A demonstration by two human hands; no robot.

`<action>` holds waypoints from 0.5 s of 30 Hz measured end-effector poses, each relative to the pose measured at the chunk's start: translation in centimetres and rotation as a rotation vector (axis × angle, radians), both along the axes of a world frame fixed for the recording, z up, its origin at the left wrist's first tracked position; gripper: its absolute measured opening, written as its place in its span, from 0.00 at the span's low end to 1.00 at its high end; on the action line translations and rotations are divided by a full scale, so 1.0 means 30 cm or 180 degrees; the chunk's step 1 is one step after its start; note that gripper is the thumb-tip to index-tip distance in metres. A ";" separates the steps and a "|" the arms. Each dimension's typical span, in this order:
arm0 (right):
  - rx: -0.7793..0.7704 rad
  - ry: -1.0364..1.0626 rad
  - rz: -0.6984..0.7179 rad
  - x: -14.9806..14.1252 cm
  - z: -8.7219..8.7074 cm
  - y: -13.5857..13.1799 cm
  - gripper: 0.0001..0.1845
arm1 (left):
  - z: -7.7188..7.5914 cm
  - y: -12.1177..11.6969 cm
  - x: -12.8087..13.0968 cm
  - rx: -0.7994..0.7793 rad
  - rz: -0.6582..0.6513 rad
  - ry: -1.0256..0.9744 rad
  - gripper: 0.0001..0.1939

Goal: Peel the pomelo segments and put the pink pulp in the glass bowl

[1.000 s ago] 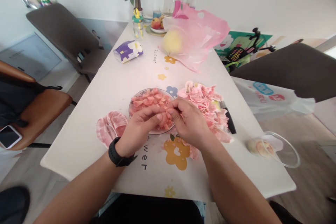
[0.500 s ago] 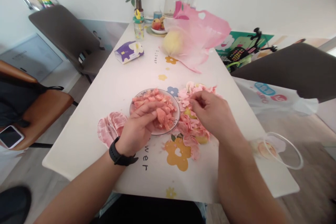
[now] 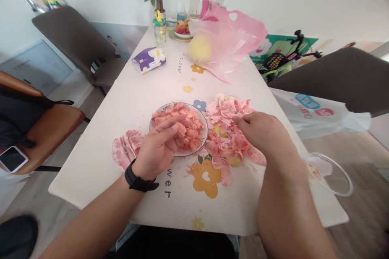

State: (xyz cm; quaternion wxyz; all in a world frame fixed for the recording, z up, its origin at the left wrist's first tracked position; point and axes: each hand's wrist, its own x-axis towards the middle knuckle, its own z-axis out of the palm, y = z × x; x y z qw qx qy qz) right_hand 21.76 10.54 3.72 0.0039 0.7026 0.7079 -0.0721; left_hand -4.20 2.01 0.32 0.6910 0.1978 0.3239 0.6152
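Head cam, pulp (image 3: 181, 130) in L grip (image 3: 179, 123), pt. hidden

- Cannot see the underside of the pulp piece (image 3: 181, 129) in the left hand (image 3: 156, 151).
- Cannot see the plate (image 3: 186, 153) fully behind that grip.
- Cannot make out anything inside the pinch of the right hand (image 3: 263, 134).
- Cannot read small print beyond both.

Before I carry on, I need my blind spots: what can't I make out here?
All in the head view:
- Right hand: fingertips hidden by its curled fingers; any grip on the pale pink peel pile is unclear.
- White patterned round plate: partly covered by the left hand.
- Round yellow object: blurred by the translucent pink plastic bag.
- Clear round-rimmed container: partly behind the right forearm.
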 end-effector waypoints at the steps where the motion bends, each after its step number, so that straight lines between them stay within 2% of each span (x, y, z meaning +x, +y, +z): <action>1: 0.0032 -0.0033 -0.0091 0.000 -0.003 -0.001 0.26 | 0.002 0.000 0.002 0.0005 -0.0017 0.0009 0.13; 4: 0.0595 0.0273 -0.0080 0.005 -0.028 -0.004 0.21 | 0.007 0.002 0.009 0.0024 -0.0035 0.0097 0.09; 7: 0.1242 0.0861 0.0490 -0.017 -0.056 -0.016 0.22 | 0.009 0.002 0.016 0.0076 -0.0035 0.0264 0.07; 9: 0.1436 0.1262 0.0898 -0.059 -0.061 -0.037 0.20 | 0.008 0.003 0.020 0.0098 -0.0065 0.0386 0.08; 12: 0.1284 0.1536 0.1323 -0.133 -0.054 -0.076 0.20 | 0.006 0.003 0.022 0.0071 -0.0071 0.0550 0.09; 15: 0.0868 0.1247 0.1397 -0.156 -0.051 -0.087 0.17 | 0.005 0.004 0.023 0.0044 -0.0032 0.0625 0.11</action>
